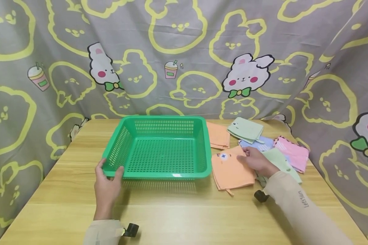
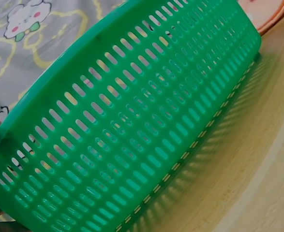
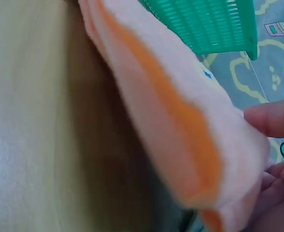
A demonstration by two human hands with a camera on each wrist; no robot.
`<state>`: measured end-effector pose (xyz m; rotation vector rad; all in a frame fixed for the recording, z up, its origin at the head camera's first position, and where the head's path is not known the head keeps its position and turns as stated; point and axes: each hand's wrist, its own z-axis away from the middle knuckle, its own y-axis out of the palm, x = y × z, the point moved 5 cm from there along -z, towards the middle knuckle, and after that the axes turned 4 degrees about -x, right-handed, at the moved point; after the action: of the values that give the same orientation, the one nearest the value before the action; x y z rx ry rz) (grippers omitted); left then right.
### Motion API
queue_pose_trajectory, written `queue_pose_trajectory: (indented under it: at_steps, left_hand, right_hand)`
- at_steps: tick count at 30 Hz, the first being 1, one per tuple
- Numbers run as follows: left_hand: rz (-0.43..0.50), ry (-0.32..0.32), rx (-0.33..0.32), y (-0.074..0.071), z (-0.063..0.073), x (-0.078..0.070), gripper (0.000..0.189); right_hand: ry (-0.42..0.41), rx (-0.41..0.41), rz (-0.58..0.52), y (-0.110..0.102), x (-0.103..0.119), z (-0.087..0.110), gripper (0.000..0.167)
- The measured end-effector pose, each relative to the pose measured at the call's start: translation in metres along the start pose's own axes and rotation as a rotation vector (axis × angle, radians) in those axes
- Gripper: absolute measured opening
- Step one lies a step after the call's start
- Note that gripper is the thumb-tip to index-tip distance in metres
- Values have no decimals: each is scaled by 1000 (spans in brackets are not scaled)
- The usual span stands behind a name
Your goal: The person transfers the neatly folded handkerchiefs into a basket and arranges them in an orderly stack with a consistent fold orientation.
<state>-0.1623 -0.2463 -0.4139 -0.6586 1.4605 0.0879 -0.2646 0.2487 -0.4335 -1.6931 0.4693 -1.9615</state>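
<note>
A green plastic basket (image 1: 164,175) with slotted walls stands at the table's middle, its inside bare. My left hand (image 1: 108,185) grips its near left corner, thumb on the front rim and fingers round the side. In the left wrist view the basket's slotted wall (image 2: 132,116) fills most of the picture. At the basket's right, my right hand (image 1: 259,161) pinches the right edge of a folded orange towel (image 1: 233,173) with a small face on it. The right wrist view shows that towel's folded layers (image 3: 171,111) between thumb and fingers, raised off the table at this edge.
Behind the held towel lies another orange towel (image 1: 218,135), partly hidden by the basket. Further right are a pale green towel (image 1: 246,129), a blue one (image 1: 259,143), a pink one (image 1: 292,153) and a second green one (image 1: 282,165). A patterned curtain (image 1: 184,88) hangs behind the table.
</note>
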Motion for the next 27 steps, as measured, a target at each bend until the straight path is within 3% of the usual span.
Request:
queue_pose_trajectory:
  at_steps: [4, 9, 21, 27]
  left_hand:
    - [-4, 34, 0, 0, 0, -2, 76]
    - [8, 54, 5, 0, -1, -1, 77]
    - [22, 89, -2, 1, -1, -2, 75]
    - [16, 89, 2, -1, 3, -2, 76]
  right_hand:
    - [-24, 10, -82, -3, 7, 0, 37]
    - [-17, 5, -145, -6, 13, 3, 38]
    - [-52, -54, -99, -21, 26, 8, 43]
    - [-49, -19, -196, -18, 25, 10, 44]
